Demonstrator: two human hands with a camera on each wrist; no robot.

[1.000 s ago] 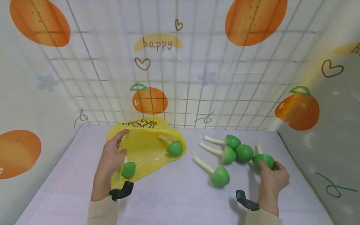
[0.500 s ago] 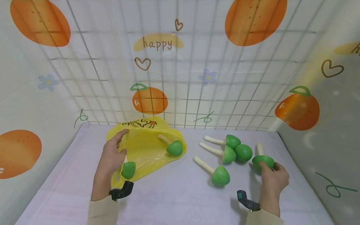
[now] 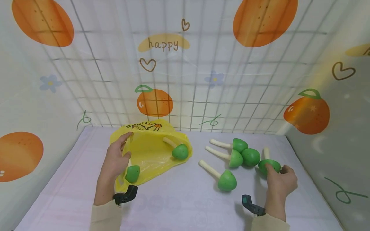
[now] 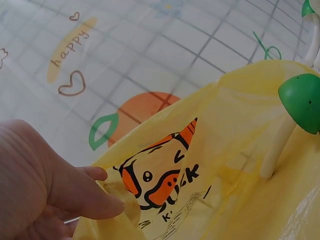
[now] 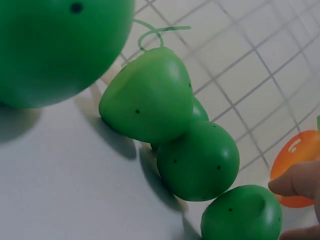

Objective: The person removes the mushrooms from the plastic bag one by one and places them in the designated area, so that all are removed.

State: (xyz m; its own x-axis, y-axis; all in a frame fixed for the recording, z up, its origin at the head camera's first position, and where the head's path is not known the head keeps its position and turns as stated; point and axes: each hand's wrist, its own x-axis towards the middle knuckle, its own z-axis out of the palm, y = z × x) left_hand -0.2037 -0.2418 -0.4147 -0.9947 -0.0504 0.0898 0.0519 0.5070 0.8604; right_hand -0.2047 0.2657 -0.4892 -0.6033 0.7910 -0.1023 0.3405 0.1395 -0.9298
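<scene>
In the head view, my left hand grips the rim of a yellow plastic bag that lies with its mouth toward me. Thumb and fingers pinch the film in the left wrist view. Inside the bag lies a green mushroom-shaped piece with a pale stem; another green cap shows at its near left corner, its stem hidden. My right hand pinches the green cap of a mushroom-shaped piece on the right, whose stem points away. In the right wrist view only fingertips show beside that cap.
Several more green mushroom-shaped pieces lie between the bag and my right hand: one nearest me, and a cluster behind with a round cap next to the held piece. A printed curtain over a wire grid closes the back.
Both hands keep their holds. The right hand and the piece it pinches have shifted very slightly left, and the head view has tilted a little.
</scene>
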